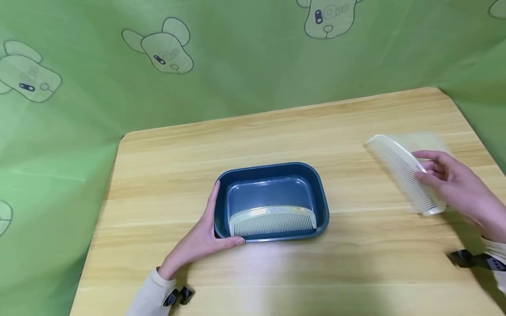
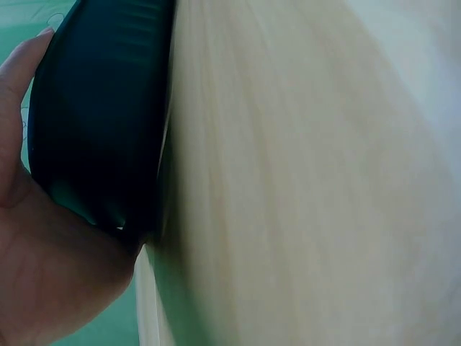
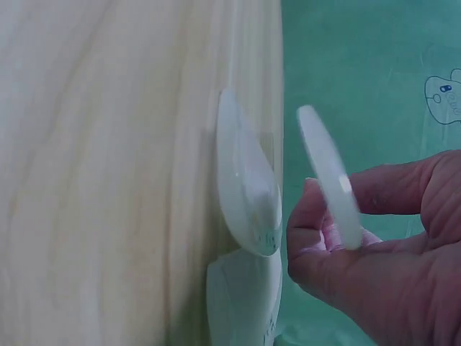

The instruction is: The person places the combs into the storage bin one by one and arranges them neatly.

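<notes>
A dark blue rectangular basin [image 1: 272,172] stands on the table. Inside, along its front wall, lies a pale green comb [image 1: 272,219], teeth toward the front. My left hand [image 1: 203,235] rests around the basin's front left corner, thumb along the front rim and straight fingers along the left side. In the left wrist view the palm [image 2: 65,274] lies against the basin's dark outer wall [image 2: 101,115]. Over at the right, my right hand [image 1: 454,180] pinches a second pale comb [image 1: 399,166] by its spine; the right wrist view shows this comb edge-on, above the table.
Behind the held comb, at the table's right, a pale flat thing [image 1: 424,141] shows partly. In the right wrist view two whitish curved pieces [image 3: 245,180] lie near the table's edge. Green printed cloth [image 1: 253,74] hangs behind and beside the wooden table [image 1: 276,281].
</notes>
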`<act>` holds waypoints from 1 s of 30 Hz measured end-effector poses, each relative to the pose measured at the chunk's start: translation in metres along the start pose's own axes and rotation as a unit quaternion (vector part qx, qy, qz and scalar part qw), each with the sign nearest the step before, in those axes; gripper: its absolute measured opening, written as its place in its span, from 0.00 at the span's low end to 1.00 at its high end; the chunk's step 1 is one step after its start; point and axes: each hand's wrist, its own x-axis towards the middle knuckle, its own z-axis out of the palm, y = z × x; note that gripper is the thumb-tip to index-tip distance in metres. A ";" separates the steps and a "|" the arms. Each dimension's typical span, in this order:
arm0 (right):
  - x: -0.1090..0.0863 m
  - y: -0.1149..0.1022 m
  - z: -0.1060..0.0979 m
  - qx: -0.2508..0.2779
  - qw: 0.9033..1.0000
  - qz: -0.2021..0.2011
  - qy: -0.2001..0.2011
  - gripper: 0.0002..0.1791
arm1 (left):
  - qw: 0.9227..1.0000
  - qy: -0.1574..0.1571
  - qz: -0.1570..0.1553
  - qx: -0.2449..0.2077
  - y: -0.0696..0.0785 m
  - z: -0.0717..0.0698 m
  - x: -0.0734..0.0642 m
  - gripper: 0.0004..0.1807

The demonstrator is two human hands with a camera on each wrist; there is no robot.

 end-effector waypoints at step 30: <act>-0.007 -0.052 0.038 0.047 0.998 0.001 -0.040 0.25 | 1.000 0.002 0.016 -0.005 0.001 -0.001 0.000 0.79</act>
